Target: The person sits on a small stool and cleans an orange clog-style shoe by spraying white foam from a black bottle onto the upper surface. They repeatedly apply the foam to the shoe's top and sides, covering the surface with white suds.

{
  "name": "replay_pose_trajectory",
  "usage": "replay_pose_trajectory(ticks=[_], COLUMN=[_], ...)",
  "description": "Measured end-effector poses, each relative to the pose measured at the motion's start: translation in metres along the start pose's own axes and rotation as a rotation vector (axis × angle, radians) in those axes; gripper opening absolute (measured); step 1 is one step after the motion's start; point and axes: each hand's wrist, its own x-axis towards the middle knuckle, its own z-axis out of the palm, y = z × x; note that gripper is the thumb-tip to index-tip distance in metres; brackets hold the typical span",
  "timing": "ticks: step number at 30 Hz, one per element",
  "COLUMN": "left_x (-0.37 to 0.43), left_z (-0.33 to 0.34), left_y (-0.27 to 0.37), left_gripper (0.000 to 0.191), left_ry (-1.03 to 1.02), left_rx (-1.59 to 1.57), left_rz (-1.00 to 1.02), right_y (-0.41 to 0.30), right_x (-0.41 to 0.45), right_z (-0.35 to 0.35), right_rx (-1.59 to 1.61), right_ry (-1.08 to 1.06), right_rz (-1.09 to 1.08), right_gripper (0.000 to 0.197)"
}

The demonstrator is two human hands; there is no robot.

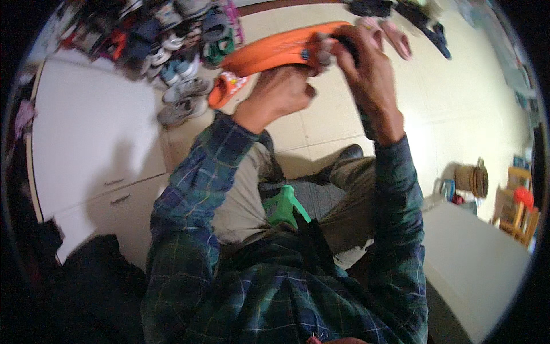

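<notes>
An orange slipper (266, 51) is raised in front of me, tilted, with its long side across the view. My left hand (283, 92) is closed on its near side, the fingertips hidden. At the right end, the curled fingers of my right hand (369, 69) meet the slipper. Between the two hands is a small greyish thing (324, 49), too blurred to name; whether the right fingers grip it or the slipper I cannot tell. A second orange slipper (221, 92), with white and yellow decorations, is on the floor beyond my left wrist.
Many shoes (184, 64) crowd the floor at the upper left, beside a white cabinet (99, 120). Pink slippers (397, 38) lie at the upper right. A green plastic object (285, 206) shows between my legs. On the right are a pale tabletop (477, 262) and a wooden rack (515, 210).
</notes>
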Motion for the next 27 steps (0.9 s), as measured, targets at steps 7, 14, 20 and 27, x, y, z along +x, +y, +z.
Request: replay_pose_trajectory(ticks=[7,14,20,27], left_x=[0.006,0.009,0.018,0.022], left_z=[-0.002,-0.004,-0.013,-0.033], left_y=[0.003,-0.006,-0.012,-0.010], left_gripper=[0.025,0.022,0.028,0.049], left_ry=[0.274,0.156,0.200,0.195], left_rx=[0.006,-0.244,-0.646,-1.601], left_rz=[0.186,0.039,-0.037,-0.261], right_y=[0.015,0.027,0.015,0.004], right_x=[-0.003,-0.008,-0.005,-0.009], right_z=[-0.010,-0.032,-0.040,-0.039], right_rx=[0.130,0.493,0.906,1.146], right_ry=[0.047,0.015,0.153,0.142], right_rz=[0.126,0.443,0.548,0.659], right_gripper=[0.052,0.065,0.039,0.044])
